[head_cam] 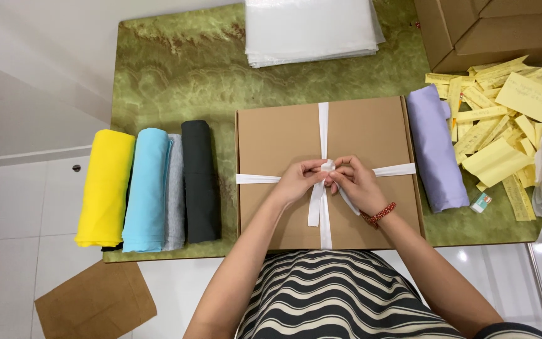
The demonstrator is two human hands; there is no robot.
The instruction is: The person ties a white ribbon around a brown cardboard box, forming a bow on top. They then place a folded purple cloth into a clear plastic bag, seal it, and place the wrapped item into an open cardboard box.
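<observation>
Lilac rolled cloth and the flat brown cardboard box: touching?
Touching. In the head view the lilac rolled cloth lies flush along the right edge of the flat brown cardboard box, with no green tabletop showing between them.

A flat brown cardboard box (371, 135), rectangular and crossed by a white ribbon (323, 129), is laid at the middle of the green table's near edge. Right of the box, past a lilac roll, a heap of yellow paper slips (503, 138) is spread, with a small white and green label (481, 202) at its near side, and behind the slips larger brown cartons (490, 31) are stacked. Behind the box a pile of clear plastic bags (312, 28) is seen, and a brown paper envelope (95, 302) lies on the floor to the box's near left.
</observation>
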